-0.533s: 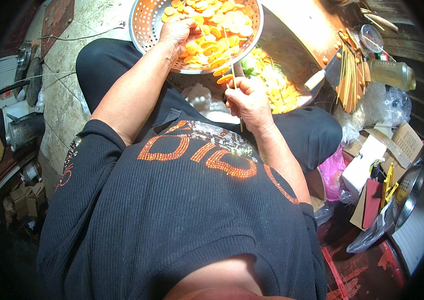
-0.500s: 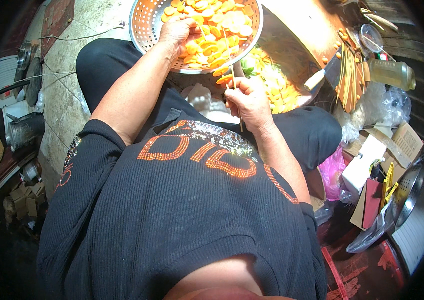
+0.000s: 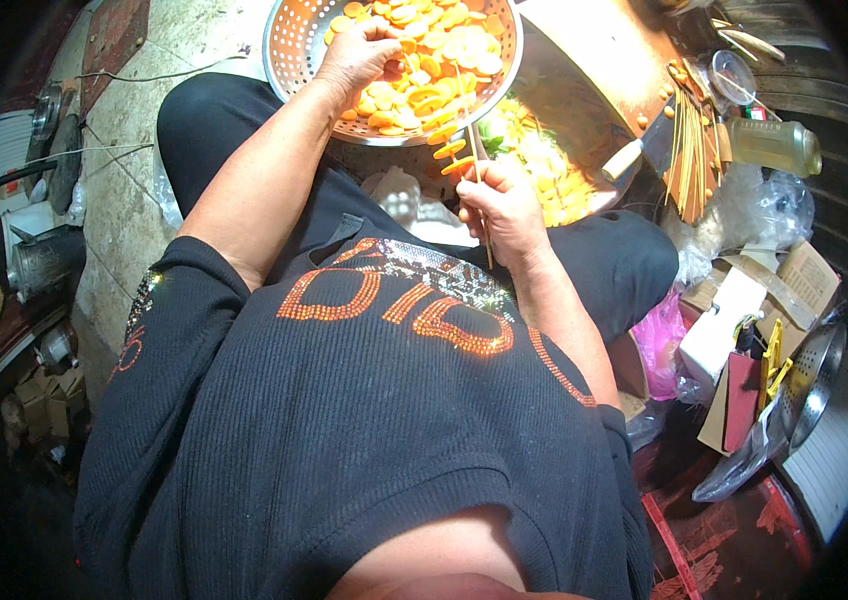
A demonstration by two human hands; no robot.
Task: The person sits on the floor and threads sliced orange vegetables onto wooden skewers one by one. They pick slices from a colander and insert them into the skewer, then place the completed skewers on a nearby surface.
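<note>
My left hand (image 3: 364, 58) reaches over the rim of a perforated metal colander (image 3: 294, 45) full of orange carrot slices (image 3: 424, 100), its fingers closed among the slices; what they hold, if anything, is too hidden to name. My right hand (image 3: 496, 205) grips thin wooden skewers (image 3: 490, 250) standing up toward the colander, with several carrot slices (image 3: 449, 152) threaded on above the fingers. Right of the colander, a large metal basin (image 3: 589, 90) holds more carrot slices mixed with pale and green pieces (image 3: 509, 130).
At the right lie bundled skewers (image 3: 689, 140) on a board, a cleaver with pale handle (image 3: 622, 160), a jar (image 3: 774, 147), plastic bags (image 3: 784, 205), cardboard (image 3: 806, 270) and another colander (image 3: 814, 385). Dark pots and a kettle (image 3: 54, 260) sit at the left. My crossed legs (image 3: 614, 270) flank my hands.
My left hand has risen slightly within the colander. My right hand and the skewers have shifted a little down and to the right.
</note>
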